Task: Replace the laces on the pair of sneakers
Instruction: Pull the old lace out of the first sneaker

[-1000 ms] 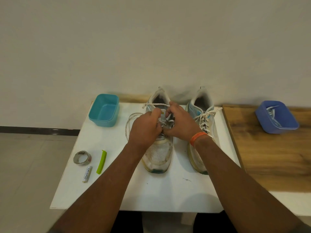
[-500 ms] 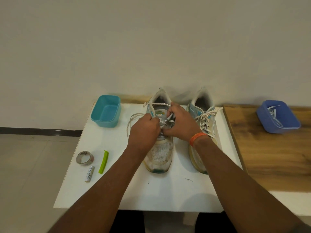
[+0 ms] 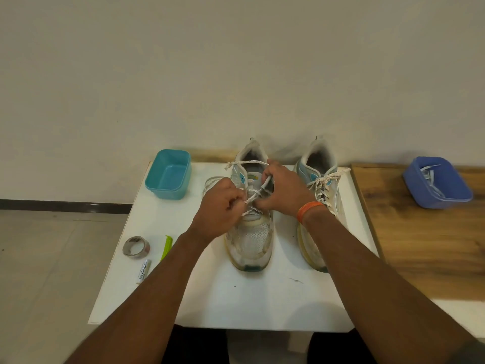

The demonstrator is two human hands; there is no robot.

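Two worn white sneakers with pale blue trim stand side by side on a white table (image 3: 210,298), toes toward me. The left sneaker (image 3: 250,243) carries a speckled white lace (image 3: 248,162), partly threaded, with loose loops to its left. My left hand (image 3: 219,208) pinches a strand of this lace over the eyelets. My right hand (image 3: 284,191) grips the shoe's right eyelet edge and a grey lace end. The right sneaker (image 3: 319,206) is laced with the same speckled lace.
A teal plastic tub (image 3: 169,174) stands at the table's back left. A tape roll (image 3: 136,246), a green clip (image 3: 165,247) and a small white tube (image 3: 143,270) lie at the left edge. A blue tub (image 3: 437,186) with grey laces sits on the wooden top at right.
My left hand has drawn back to the left and toward me, pulling a lace strand taut. The right hand stays on the shoe's eyelets.
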